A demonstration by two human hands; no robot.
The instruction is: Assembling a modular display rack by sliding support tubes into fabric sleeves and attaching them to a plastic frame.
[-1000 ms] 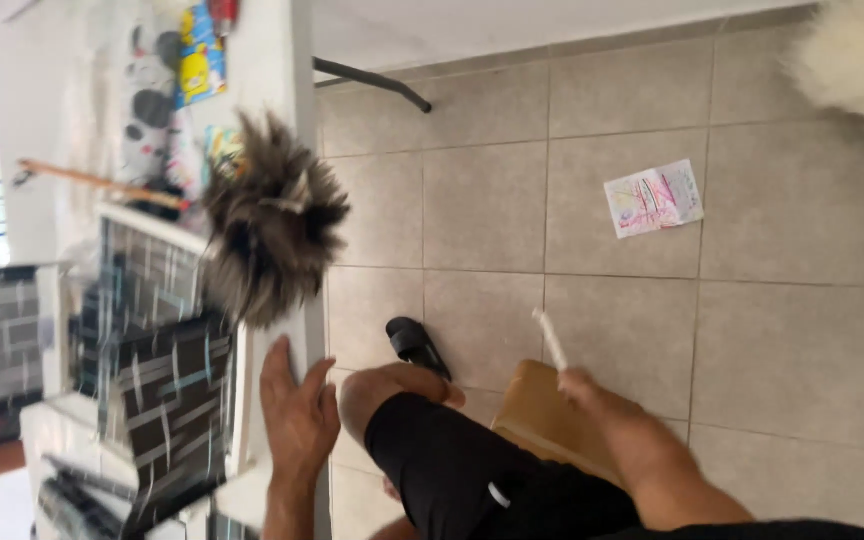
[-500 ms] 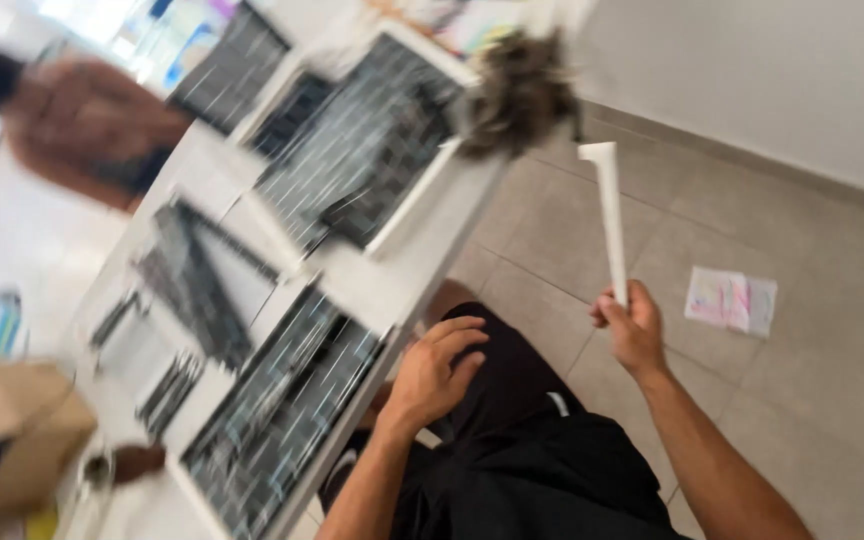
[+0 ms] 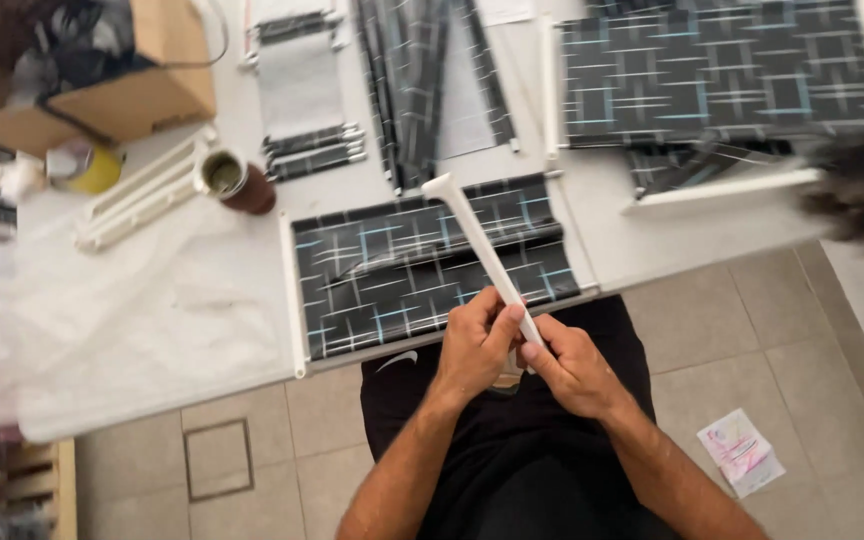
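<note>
Both my hands are closed on the lower end of a white tapered plastic stick [image 3: 477,245], just above my lap. My left hand [image 3: 474,345] wraps it from the left and my right hand [image 3: 574,365] pinches it from the right. The stick slants up and to the left, and its wider flared end lies over a dark panel with a light grid pattern [image 3: 402,270] at the near edge of the white table [image 3: 672,235]. I wear black shorts [image 3: 512,450].
More dark grid panels [image 3: 712,70] and white rails [image 3: 142,190] cover the table. A brown cup [image 3: 235,180], a yellow pot [image 3: 92,170] and a cardboard box [image 3: 122,90] stand at the left, near clear plastic sheet [image 3: 122,320]. Blurred dark feathers [image 3: 862,195] show at the right. A paper [image 3: 742,452] lies on the tiled floor.
The view swung down onto the table. My right hand brought the white stick down from beside me, and my left hand left my thigh and closed on it too.
</note>
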